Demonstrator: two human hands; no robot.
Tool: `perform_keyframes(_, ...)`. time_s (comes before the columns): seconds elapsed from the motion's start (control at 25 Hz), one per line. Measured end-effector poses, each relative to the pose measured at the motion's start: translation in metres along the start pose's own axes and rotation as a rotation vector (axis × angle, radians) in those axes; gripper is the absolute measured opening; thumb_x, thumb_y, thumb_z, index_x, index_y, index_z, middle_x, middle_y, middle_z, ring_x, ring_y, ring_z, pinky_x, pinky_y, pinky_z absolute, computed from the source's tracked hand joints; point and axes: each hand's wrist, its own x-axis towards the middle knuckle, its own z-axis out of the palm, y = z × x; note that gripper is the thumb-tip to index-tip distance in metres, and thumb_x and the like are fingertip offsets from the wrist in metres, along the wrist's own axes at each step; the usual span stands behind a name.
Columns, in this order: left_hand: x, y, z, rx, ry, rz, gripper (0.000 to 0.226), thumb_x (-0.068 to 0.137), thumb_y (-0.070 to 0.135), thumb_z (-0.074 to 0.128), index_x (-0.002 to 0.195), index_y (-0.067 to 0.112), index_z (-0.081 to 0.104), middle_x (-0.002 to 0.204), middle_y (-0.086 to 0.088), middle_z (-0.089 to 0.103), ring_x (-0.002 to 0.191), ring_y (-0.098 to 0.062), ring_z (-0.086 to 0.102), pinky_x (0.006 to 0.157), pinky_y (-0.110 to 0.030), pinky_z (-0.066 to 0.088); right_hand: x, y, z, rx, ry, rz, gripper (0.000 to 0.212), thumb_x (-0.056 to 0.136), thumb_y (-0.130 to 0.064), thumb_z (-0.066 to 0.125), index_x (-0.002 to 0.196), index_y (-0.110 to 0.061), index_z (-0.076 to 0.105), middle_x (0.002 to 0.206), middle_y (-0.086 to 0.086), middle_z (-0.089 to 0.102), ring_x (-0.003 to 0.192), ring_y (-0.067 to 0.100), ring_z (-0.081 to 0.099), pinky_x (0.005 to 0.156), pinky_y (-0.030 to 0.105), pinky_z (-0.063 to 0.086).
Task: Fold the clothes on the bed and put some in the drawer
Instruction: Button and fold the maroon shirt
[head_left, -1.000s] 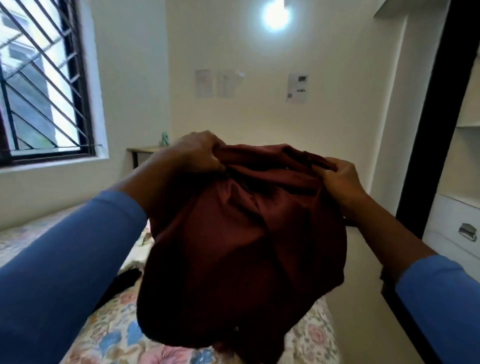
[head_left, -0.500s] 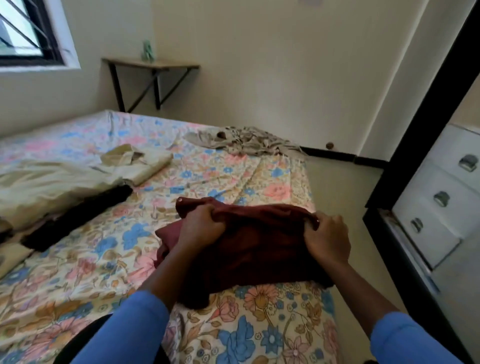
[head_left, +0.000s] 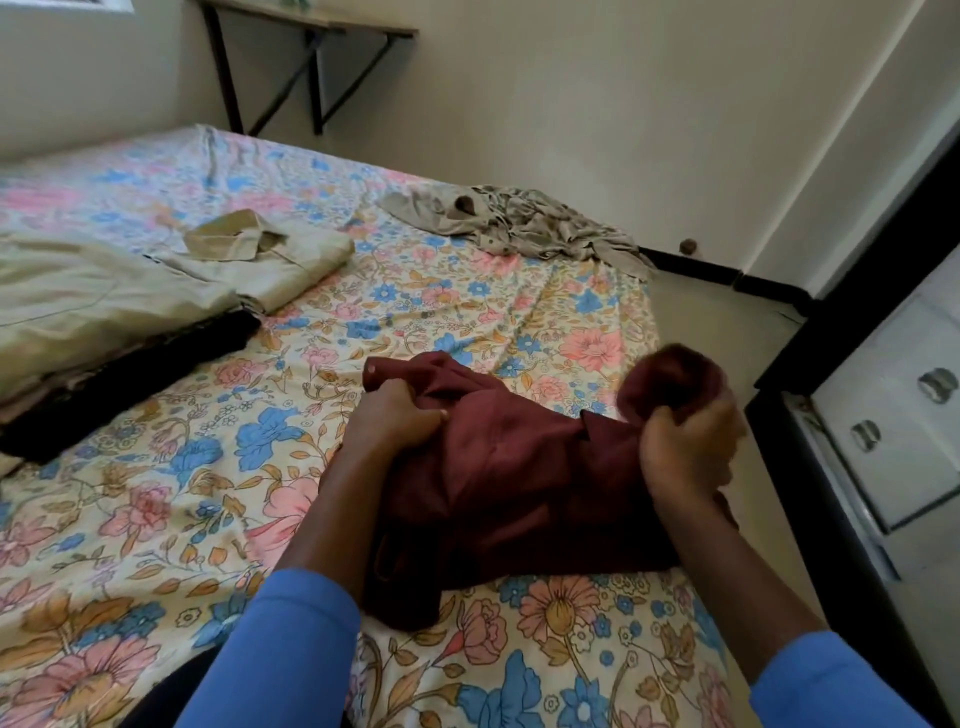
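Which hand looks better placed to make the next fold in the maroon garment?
Probably the right hand: it grips a raised bunch of the maroon garment, while the left hand holds its other side low on the bed.

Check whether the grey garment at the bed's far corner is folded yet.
No: the grey garment lies crumpled in a loose heap on the bed, while the left hand and right hand grip the maroon garment.

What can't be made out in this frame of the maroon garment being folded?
Head view:
- right hand: motion-blurred, finger placement unclear.
- maroon garment: type hidden by its own bunching and the left hand.
- drawers: cut off by the right edge.
- dark garment: mostly under the beige stack.
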Motion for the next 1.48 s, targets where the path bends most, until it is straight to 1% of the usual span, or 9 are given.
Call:
perform_keyframes(0.12, -0.003, 0.013, 0.006, -0.513, -0.074, -0.018, 0.011, 0.091, 0.018, 0.078, 0.101, 0.014, 0.076, 0.103, -0.008, 0.074, 0.086, -0.016, 0.068, 0.076, -0.03, 0.056, -0.045, -0.009, 0.006, -0.037, -0.203, -0.646, 0.068, 0.097, -0.047, 0.059, 0.157, -0.024, 0.035, 0.164, 0.004, 0.034, 0.152, 0.021, 0.03, 0.123, 0.05, 0.023)
perform_keyframes(0.28, -0.011, 0.028, -0.003, -1.133, -0.103, -0.078, 0.014, 0.091, 0.011, 0.078, 0.104, 0.009, 0.075, 0.093, -0.013, 0.078, 0.084, -0.024, 0.074, 0.07, -0.034, 0.064, -0.066, -0.023, 0.017, -0.219, -0.914, -0.859, 0.065, 0.091, -0.06, 0.067, 0.15, -0.041, 0.047, 0.15, -0.009, 0.054, 0.135, 0.011, 0.052, 0.109, 0.037, 0.045)
perform_keyframes(0.44, -0.006, 0.02, -0.024, -1.302, 0.03, -0.059, 0.02, 0.096, 0.021, 0.075, 0.111, 0.008, 0.071, 0.088, -0.004, 0.072, 0.082, -0.02, 0.065, 0.065, -0.028, 0.055, -0.028, -0.035, 0.034, 0.237, -0.602, -0.355, 0.021, 0.102, -0.02, 0.06, 0.113, -0.023, 0.077, 0.109, -0.002, 0.077, 0.103, 0.018, 0.071, 0.092, 0.037, 0.058)
perform_keyframes(0.64, -0.018, 0.014, -0.021, -0.61, -0.188, 0.008, 0.032, 0.094, 0.053, 0.071, 0.109, 0.025, 0.072, 0.107, 0.0, 0.075, 0.098, -0.019, 0.071, 0.08, -0.036, 0.056, 0.041, -0.048, 0.025, 0.868, -0.397, 0.59, 0.036, 0.098, 0.0, 0.04, 0.115, -0.012, 0.07, 0.113, 0.014, 0.073, 0.088, 0.029, 0.07, 0.054, 0.039, 0.062)
perform_keyframes(0.8, -0.024, 0.021, -0.002, -0.518, -0.306, 0.112, 0.018, 0.09, 0.027, 0.082, 0.105, 0.024, 0.072, 0.099, 0.003, 0.074, 0.088, -0.01, 0.071, 0.071, -0.021, 0.053, 0.031, -0.025, 0.012, 0.723, -0.528, 0.462, 0.03, 0.104, -0.039, 0.057, 0.122, -0.016, 0.066, 0.123, 0.013, 0.07, 0.102, 0.027, 0.07, 0.073, 0.041, 0.062)
perform_keyframes(0.96, -0.021, 0.023, 0.007, -0.575, -0.234, 0.075, 0.011, 0.093, 0.014, 0.077, 0.089, 0.023, 0.071, 0.091, -0.005, 0.075, 0.084, -0.018, 0.073, 0.069, -0.025, 0.058, -0.001, -0.002, 0.005, -0.096, -0.391, -0.36, 0.068, 0.089, -0.051, 0.075, 0.145, -0.023, 0.049, 0.144, 0.008, 0.047, 0.127, 0.023, 0.052, 0.105, 0.043, 0.048)
perform_keyframes(1.08, -0.016, 0.022, 0.009, -0.619, -0.275, 0.026, 0.006, 0.095, 0.013, 0.073, 0.098, 0.012, 0.078, 0.096, -0.012, 0.079, 0.085, -0.023, 0.076, 0.069, -0.032, 0.06, -0.025, -0.001, 0.007, -0.143, -0.153, -0.85, 0.03, 0.094, -0.035, 0.069, 0.121, -0.021, 0.063, 0.12, 0.001, 0.056, 0.109, 0.018, 0.057, 0.091, 0.045, 0.055)
perform_keyframes(1.28, -0.009, 0.021, 0.013, -0.92, -0.396, -0.056, 0.021, 0.104, 0.012, 0.055, 0.115, 0.01, 0.073, 0.103, -0.009, 0.079, 0.093, -0.022, 0.076, 0.074, -0.037, 0.059, -0.043, -0.036, 0.039, -0.286, -0.973, -0.429, 0.058, 0.08, -0.066, 0.076, 0.113, -0.019, 0.072, 0.105, -0.011, 0.071, 0.098, 0.01, 0.067, 0.09, 0.032, 0.055)
perform_keyframes(1.48, 0.005, 0.021, 0.006, -1.157, 0.04, -0.224, 0.021, 0.109, 0.015, 0.048, 0.108, 0.015, 0.069, 0.101, -0.007, 0.075, 0.094, -0.021, 0.072, 0.082, -0.036, 0.06, -0.021, -0.024, 0.043, 0.258, -0.89, -0.004, 0.015, 0.088, -0.016, 0.081, 0.094, -0.003, 0.076, 0.086, 0.005, 0.076, 0.082, 0.017, 0.069, 0.08, 0.03, 0.057)
